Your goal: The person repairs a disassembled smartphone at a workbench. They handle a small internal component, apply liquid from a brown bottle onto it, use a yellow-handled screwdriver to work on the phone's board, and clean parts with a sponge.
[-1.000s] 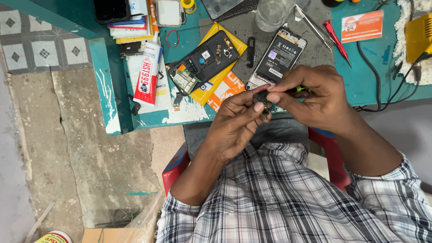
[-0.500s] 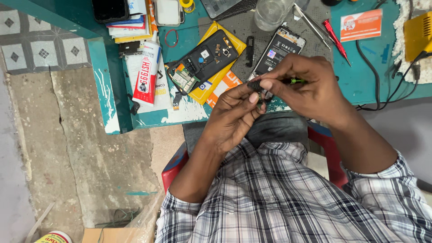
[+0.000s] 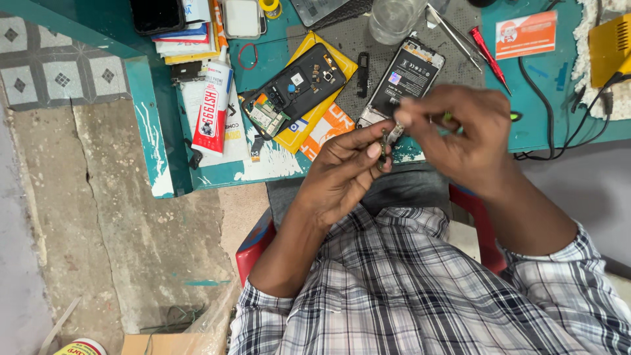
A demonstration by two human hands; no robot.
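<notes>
**Hands met over a small part at the bench edge**

The left hand (image 3: 345, 171) pinched a small metal part (image 3: 388, 141) between thumb and fingertips, just in front of the bench (image 3: 539, 125) edge. The right hand (image 3: 460, 131) closed on the same part from the other side, its fingers pressed together around a thin green-tipped tool (image 3: 448, 117); how the tool met the part could not be told. Just behind the part, on the bench, lay an open phone (image 3: 407, 72) showing its battery. Left of that phone lay a second opened phone (image 3: 292, 89) on a yellow card (image 3: 328, 105), and farther left a glue tube (image 3: 213, 108). Behind the open phone stood a clear cup (image 3: 391, 20); to its right lay tweezers (image 3: 453, 36) and a red screwdriver (image 3: 488, 49).
</notes>
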